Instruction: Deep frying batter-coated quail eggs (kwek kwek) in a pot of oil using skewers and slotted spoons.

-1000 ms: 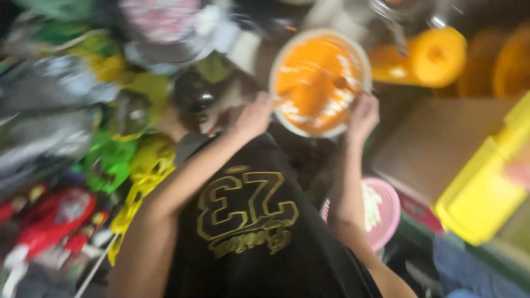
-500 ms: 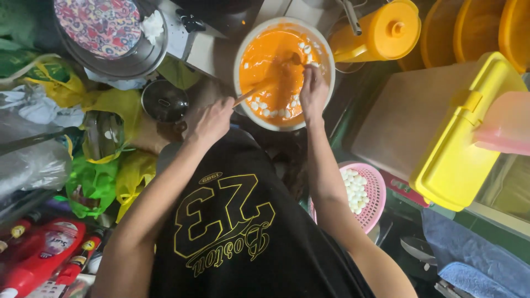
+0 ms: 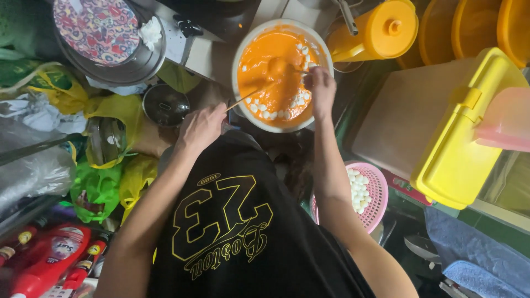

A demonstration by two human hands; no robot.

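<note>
Left hand [image 3: 200, 128] sits just outside the bowl [image 3: 240, 83] rim, lower-left side. Fingers curled shut around the near end of a thin stick [image 3: 247, 99]; the stick runs up and right from the fingers, over the rim, tip in the batter [image 3: 276, 74].

Right hand [image 3: 322, 91] is over the bowl's right rim, fingers closed on the handle of a spoon [image 3: 280, 68]. The spoon head, coated orange, lies left of those fingers, mid-bowl. Exact finger pinch on the handle can't be made out; the hand is seen from the back.

Bowl: white, round, full of orange batter. Small white balls [image 3: 273, 110] float in it, mostly in the part nearest the left fingers, a few at the far rim.

Around:
- Orange jug [image 3: 381, 30] with lid, just past the right fingers, up and right.
- Yellow box [image 3: 464, 138] well right of the right hand, on a brown board [image 3: 403, 110].
- Pink basket [image 3: 378, 190] with more white balls, beside the right forearm, apart from the bowl.
- Small steel lid [image 3: 165, 105] just left of the left fingers, not touching.
- Big metal pan [image 3: 138, 60] with patterned cloth [image 3: 102, 27] on it, further up-left.
- Green and yellow bags [image 3: 105, 182] and red bottles [image 3: 49, 259] well left, by the left elbow.
- Blue towel [image 3: 475, 259] bottom right.
</note>
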